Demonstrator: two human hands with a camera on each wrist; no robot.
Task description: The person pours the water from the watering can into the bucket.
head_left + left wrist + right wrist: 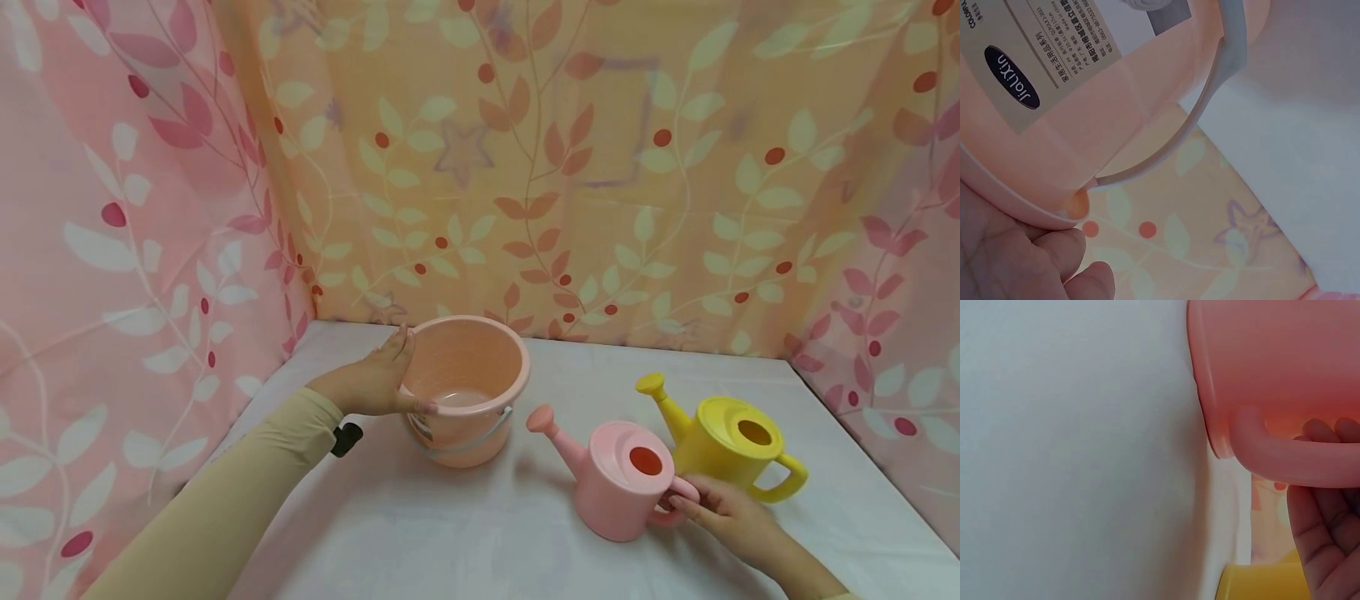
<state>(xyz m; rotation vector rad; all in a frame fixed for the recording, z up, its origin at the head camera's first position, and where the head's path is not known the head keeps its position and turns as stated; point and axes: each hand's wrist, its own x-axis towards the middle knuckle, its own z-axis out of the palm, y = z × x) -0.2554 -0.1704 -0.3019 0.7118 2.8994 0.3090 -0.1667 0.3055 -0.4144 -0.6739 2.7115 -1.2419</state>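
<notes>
A peach bucket (465,433) with a pale handle hanging at its front stands upright on the white surface. My left hand (375,379) rests against the left side of its rim, fingers straight and thumb along the front edge. In the left wrist view, the bucket's label (1041,56) and handle (1200,106) show close up. A pink watering can (618,492), its spout toward the bucket, has its handle (1310,462) gripped by my right hand (731,517). The fingers pass through the handle in the right wrist view.
Just behind the pink can stands a yellow watering can (720,442), its handle to the right, near my right hand. A leaf-patterned cloth (555,167) rises behind the white tabletop (420,533), with pink patterned cloth (150,275) along the left and right sides.
</notes>
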